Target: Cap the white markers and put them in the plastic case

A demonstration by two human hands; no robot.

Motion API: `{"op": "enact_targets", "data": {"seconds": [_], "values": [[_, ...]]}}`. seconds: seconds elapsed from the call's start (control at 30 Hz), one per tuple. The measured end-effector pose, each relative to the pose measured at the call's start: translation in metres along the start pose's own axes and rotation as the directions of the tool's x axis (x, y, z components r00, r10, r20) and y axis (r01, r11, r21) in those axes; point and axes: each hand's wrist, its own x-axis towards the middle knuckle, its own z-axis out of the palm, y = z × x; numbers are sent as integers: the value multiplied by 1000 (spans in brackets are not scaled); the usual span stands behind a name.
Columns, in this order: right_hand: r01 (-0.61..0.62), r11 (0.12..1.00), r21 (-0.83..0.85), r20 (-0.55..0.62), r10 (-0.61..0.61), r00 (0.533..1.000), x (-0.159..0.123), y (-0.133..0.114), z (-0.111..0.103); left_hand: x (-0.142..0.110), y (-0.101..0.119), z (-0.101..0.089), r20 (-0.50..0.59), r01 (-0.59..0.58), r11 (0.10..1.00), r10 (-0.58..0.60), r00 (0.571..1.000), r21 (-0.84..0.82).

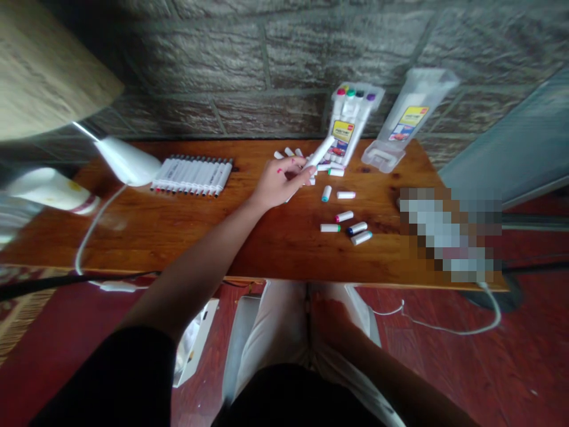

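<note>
My left hand is closed round a white marker, which tilts up to the right over the desk. Red marks show on the back of this hand. Partly hidden behind it lie several more white markers. To its right, several loose marker caps with coloured ends are scattered on the wood. A clear case with colour-topped markers in it leans on the wall just beyond. My right hand rests on my lap, dark and blurred, so its fingers cannot be made out.
A row of white markers lies side by side on the wooden desk. Left of it stand a lamp and a tipped white cup. An open clear case leans at the right. A blurred-out object sits near the right edge.
</note>
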Motion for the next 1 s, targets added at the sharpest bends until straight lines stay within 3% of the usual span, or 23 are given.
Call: {"op": "enact_targets", "data": {"seconds": [0.1, 0.23, 0.37, 0.43, 0.5, 0.53, 0.63, 0.7, 0.83, 1.0], "values": [[-40, 999, 10, 46, 39, 998, 32, -2, 16, -1, -1, 0, -24, 7, 1000, -7, 1000, 9], [-35, 999, 14, 39, 34, 999, 39, -9, 8, -1, -2, -2, -47, 0, 1000, 1, 999, 16], [106, 993, 55, 44, -108, 993, -7, -1, -22, -1, -2, -6, -80, -19, 999, 23, 996, 50], [238, 952, 191, -18, -239, 971, -42, 15, -47, -1, -3, -8, -83, -31, 996, 38, 996, 83], [160, 955, 248, -215, -107, 971, -71, 35, -74, 1, -4, -9, -71, -52, 991, 60, 996, 121], [83, 970, 229, -322, -5, 947, -81, 46, -87, 1, -4, -9, -66, -61, 989, 71, 995, 137], [-180, 973, 144, -552, 230, 802, -82, 70, -115, 1, -3, -7, -44, -80, 984, 88, 995, 158], [-274, 956, 105, -593, 282, 755, -65, 75, -126, 0, -1, -5, -18, -87, 983, 91, 996, 161], [-315, 946, 77, -626, 292, 723, -19, 67, -146, -3, 1, -5, 5, -98, 977, 98, 995, 189], [-295, 950, 104, -584, 298, 755, -4, 59, -176, -4, 1, -11, -38, -112, 951, 129, 991, 287]]}}
